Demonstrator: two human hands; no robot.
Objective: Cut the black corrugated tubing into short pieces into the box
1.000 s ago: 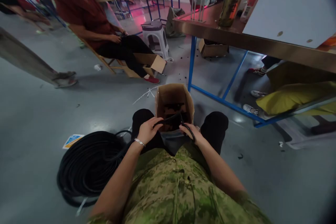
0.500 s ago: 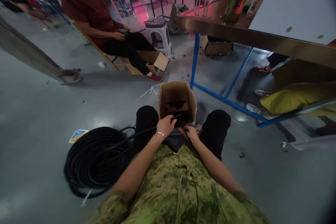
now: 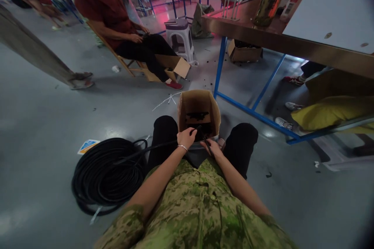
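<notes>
My left hand (image 3: 187, 138) is closed around the free end of a black tube (image 3: 162, 146), over the near side of an open cardboard box (image 3: 198, 101). The tube runs back over my left thigh to a large black coil (image 3: 96, 181) on the floor. In my right hand (image 3: 214, 148), the fingers are closed on a thin dark tool (image 3: 206, 144); its kind is too small and dark to make out. Its tip points up toward the tube's end. Dark small pieces (image 3: 197, 116) lie inside the box between my knees.
A table with blue legs (image 3: 219, 66) stands ahead to the right. Across from me a seated person (image 3: 108, 15) has a cardboard box (image 3: 182, 68) by their feet. A stool (image 3: 179, 37) is beside them. Another person's leg (image 3: 35, 46) is at left.
The tube's end has drawn back left, so less of it sticks out past my left hand. Both hands stay close together over the box. My view has shifted slightly.
</notes>
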